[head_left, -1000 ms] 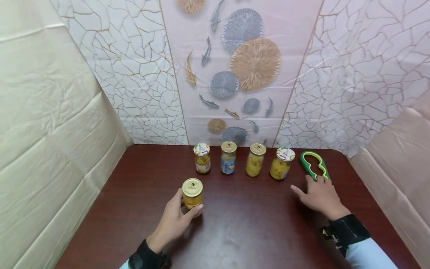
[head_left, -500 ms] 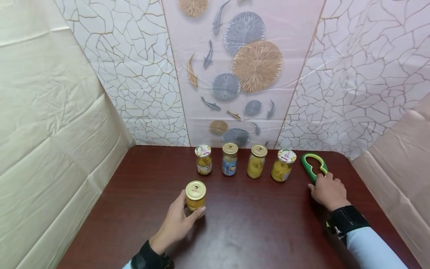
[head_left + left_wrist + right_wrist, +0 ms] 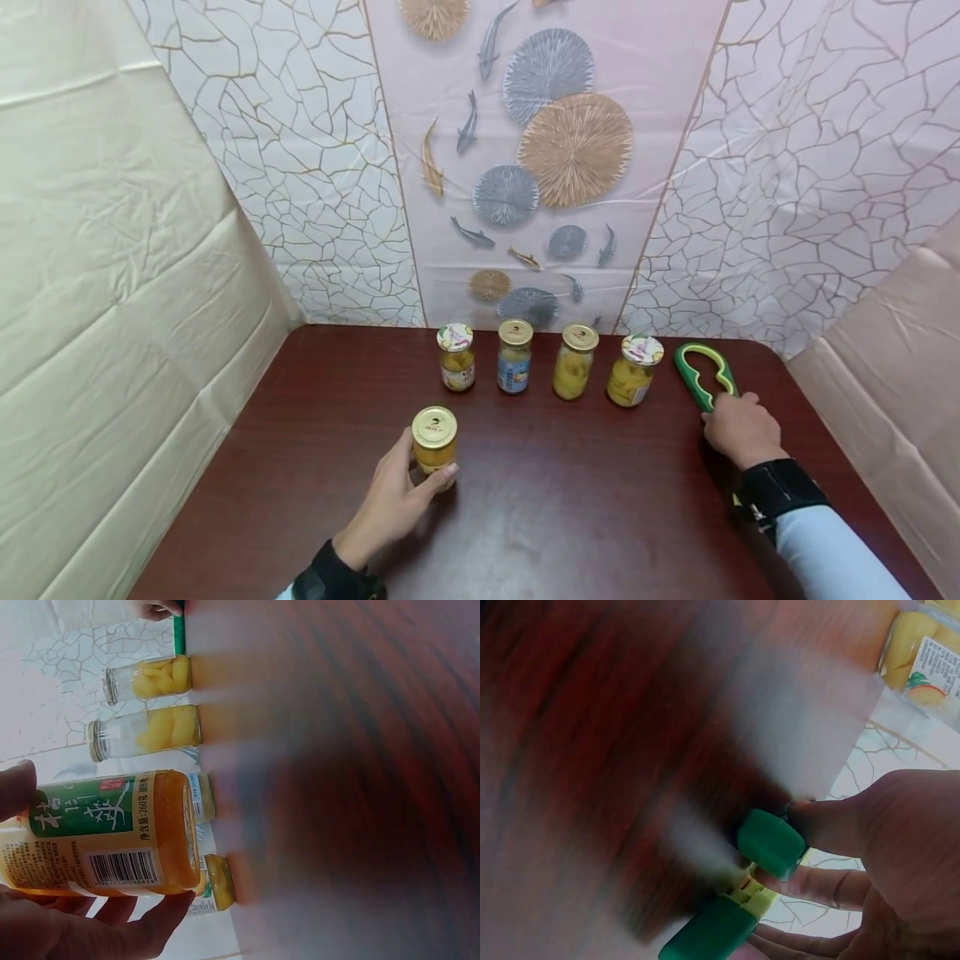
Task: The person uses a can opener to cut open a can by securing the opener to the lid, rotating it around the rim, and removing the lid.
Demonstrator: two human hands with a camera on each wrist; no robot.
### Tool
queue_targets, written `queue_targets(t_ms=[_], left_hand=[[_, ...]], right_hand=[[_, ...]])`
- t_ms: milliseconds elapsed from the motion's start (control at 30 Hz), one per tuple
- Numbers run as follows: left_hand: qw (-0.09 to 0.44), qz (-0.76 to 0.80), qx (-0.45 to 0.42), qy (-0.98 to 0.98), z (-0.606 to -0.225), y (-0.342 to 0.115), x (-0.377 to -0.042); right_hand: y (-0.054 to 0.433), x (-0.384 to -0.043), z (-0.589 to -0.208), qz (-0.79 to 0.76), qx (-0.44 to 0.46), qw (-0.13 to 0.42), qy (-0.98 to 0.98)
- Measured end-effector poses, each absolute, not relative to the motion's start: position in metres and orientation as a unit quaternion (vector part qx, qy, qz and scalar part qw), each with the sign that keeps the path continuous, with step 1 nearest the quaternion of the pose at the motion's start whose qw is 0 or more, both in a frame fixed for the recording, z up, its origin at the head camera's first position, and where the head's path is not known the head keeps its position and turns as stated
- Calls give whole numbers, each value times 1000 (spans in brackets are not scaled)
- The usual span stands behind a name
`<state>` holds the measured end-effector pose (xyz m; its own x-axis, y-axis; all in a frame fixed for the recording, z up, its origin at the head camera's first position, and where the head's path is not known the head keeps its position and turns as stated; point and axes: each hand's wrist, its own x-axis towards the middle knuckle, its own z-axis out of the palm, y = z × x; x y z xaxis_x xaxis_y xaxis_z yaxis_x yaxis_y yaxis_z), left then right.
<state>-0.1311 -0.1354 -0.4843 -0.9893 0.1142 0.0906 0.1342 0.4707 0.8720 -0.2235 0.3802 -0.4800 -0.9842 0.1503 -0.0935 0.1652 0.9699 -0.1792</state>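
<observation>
In the head view my left hand grips a gold-lidded jar of amber contents, thumb on one side and fingers on the other. The left wrist view shows the jar's green and cream label with a barcode; its base appears raised off the table. At the right, my right hand holds the handle end of a green jar opener with a pale green inner edge. Seen from the right wrist, the thumb and fingers curl about its two green handles; the opener's ring is out of that view.
Along the back of the dark red-brown table stand several jars of yellow fruit: a white-lidded jar, a blue-labelled jar, a gold-lidded jar and another white-lidded jar. Patterned cloth hangs behind.
My right hand has moved from reaching with spread fingers to gripping the jar opener's handles. The left hand still holds its jar, nearly in place.
</observation>
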Motion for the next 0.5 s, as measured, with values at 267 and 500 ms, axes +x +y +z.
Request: queue_targets(t_ms=[267, 500], left_hand=[[18, -509, -80, -857, -486, -138, -130], [16, -520, -72, -851, -487, -137, -130]], right_hand=[[383, -228, -481, -88, 73, 51, 992], [389, -219, -476, -138, 80, 33, 987]])
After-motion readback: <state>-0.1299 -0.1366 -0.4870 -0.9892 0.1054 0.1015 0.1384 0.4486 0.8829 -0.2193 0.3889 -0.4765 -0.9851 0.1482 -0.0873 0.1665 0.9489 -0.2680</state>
